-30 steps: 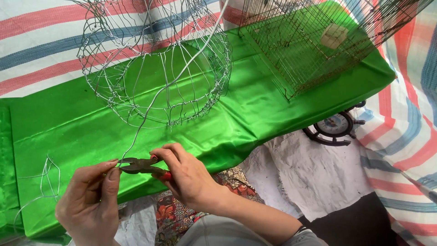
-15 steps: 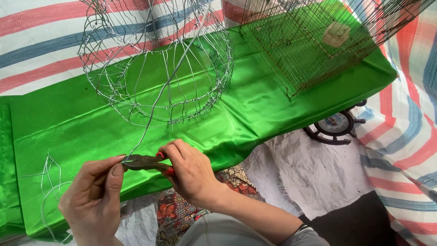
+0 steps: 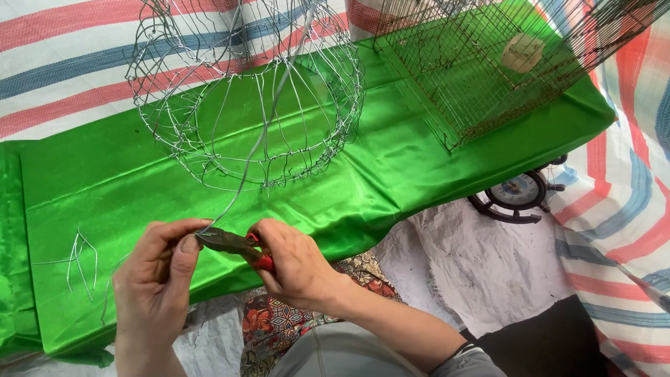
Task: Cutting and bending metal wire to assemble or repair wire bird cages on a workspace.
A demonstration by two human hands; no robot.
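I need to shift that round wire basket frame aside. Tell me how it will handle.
The round wire frame is probably light: thin wire, mostly open gaps. It likely flexes rather than staying rigid. A long wire runs from it to the pliers, so pushing it may tug that strand.

wire basket (image 3: 244, 105): top cut off | cage (image 3: 502, 63): top cut off | pliers (image 3: 234, 243): handles hidden

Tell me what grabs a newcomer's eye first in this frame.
Bright green cloth fills the middle, with a round wire basket frame on it at upper left and a wire cage at upper right. Low in the frame, the right hand grips red-handled pliers; the left hand pinches a long wire at their tip, which runs up to the basket frame.
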